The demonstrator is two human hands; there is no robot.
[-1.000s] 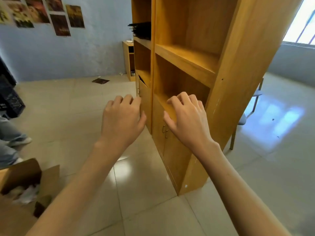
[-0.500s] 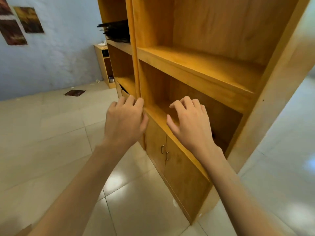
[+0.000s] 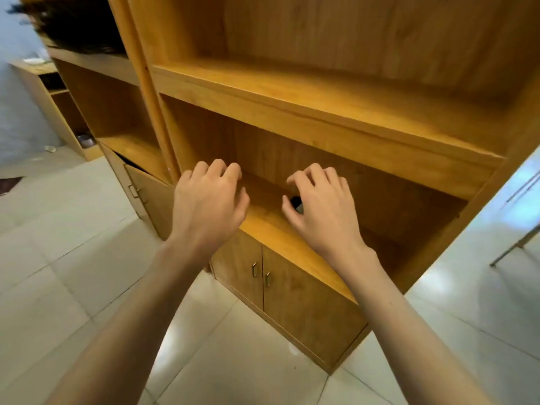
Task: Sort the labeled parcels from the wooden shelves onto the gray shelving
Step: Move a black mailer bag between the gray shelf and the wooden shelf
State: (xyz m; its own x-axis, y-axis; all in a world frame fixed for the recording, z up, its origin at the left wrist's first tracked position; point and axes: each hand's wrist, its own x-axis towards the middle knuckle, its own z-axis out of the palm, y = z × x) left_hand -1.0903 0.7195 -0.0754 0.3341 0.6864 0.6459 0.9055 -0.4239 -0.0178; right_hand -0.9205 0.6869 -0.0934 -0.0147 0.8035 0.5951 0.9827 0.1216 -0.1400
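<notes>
- One tall yellow-brown wooden shelf unit (image 3: 321, 106) fills most of the view, with open shelves on top and two small cupboard doors with metal handles (image 3: 260, 270) at the bottom
- Pale square floor tiles (image 3: 58, 273) lie under it and shine a little
- Another wooden shelf section (image 3: 111, 106) stands just to the left, and a blurry dark pile (image 3: 76, 27) sits on its upper board
- Its lower cupboard door (image 3: 146, 194) hangs partly open
- Both bare arms reach out toward the lower open shelf (image 3: 271, 226)
- Left hand (image 3: 209, 206) hangs in front of the shelf edge with its fingers loosely curled, holding nothing
- Right hand (image 3: 324, 211) hangs over the shelf board with its fingers bent down, and it holds nothing that can be seen
- Small dark thing (image 3: 296, 203) peeks out on the board just beside the right thumb; most of it hides behind the hand, so I cannot tell if it is a parcel or if the hand touches it
</notes>
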